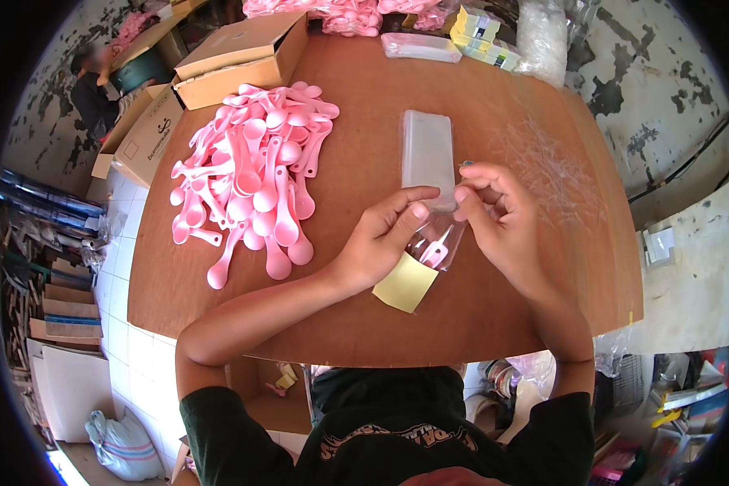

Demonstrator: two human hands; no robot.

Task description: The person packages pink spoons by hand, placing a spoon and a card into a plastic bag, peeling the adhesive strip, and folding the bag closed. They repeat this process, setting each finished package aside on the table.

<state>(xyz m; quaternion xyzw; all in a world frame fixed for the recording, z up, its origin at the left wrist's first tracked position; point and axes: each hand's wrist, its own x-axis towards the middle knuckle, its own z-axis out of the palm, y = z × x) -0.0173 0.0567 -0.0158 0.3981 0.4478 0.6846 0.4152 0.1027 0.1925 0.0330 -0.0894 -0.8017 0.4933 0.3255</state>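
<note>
Between my two hands is a clear plastic bag with a pink spoon inside it. The thumb and index finger of my left hand are closed near the bag's upper left edge. My right hand pinches near its upper right corner, with the fingers curled. A yellow card lies at the lower end of the bag, below my left hand. Just beyond my hands sits a stack of clear bags. To the left is a large heap of pink spoons.
Thin clear strips are scattered at the right of the table. A cardboard box stands behind the heap. Yellow card stacks and wrapped pink packs lie at the back. Another person sits far left.
</note>
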